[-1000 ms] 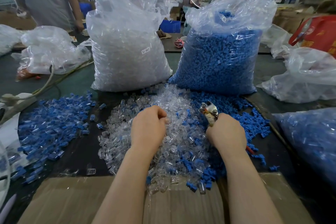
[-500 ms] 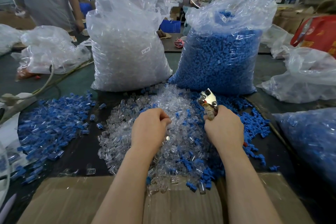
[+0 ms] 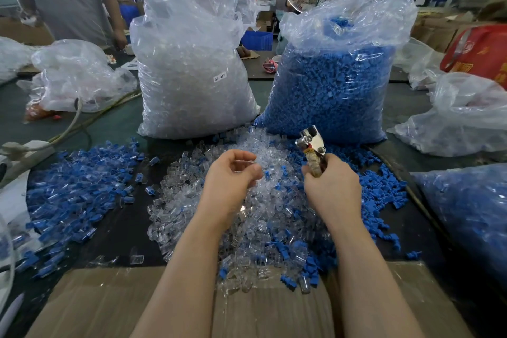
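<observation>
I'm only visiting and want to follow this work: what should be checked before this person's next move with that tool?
1. Tool held firmly: ok. The right hand grips the pliers-like tool by its wrapped handle, with the metal head up.
2. Tool head free of any piece: cannot tell, too small to see.
3. Piece ready in the left hand: cannot tell. Its fingers curl above the clear pile, and anything see-through inside is hard to make out.
4. Clear caps in supply: ok, the pile lies under both hands.
5. Blue pieces nearby: ok, they are heaped beside the right hand.
</observation>
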Demonstrator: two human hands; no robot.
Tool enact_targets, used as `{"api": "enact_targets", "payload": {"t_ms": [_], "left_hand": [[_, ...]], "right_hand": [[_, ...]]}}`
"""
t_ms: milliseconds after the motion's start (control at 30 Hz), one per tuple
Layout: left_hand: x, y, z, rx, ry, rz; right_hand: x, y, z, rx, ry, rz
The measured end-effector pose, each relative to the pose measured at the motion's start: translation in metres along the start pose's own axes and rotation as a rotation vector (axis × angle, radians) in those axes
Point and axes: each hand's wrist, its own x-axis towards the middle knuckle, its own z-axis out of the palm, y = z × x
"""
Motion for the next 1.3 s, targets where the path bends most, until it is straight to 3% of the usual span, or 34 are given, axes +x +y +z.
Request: {"api": "enact_targets", "payload": {"t_ms": [233, 533, 1100, 1300], "left_hand": [[0.0, 0.004, 0.002, -0.113, 0.018, 0.008], [-0.003, 0.008, 0.011, -0.263, 0.03, 0.004], [-0.011, 0.018, 0.02, -0.351, 0.058, -0.022], [-0.015, 0.02, 0.025, -0.302, 0.071, 0.043]], "right_hand": [[-0.003, -0.011, 0.0, 0.284, -0.032, -0.024], [-0.01, -0.022, 0.003, 0.419, -0.036, -0.159], [-0.016, -0.028, 0.004, 0.452, 0.053, -0.243], [-0.017, -0.028, 0.006, 0.445, 0.083, -0.257]]}}
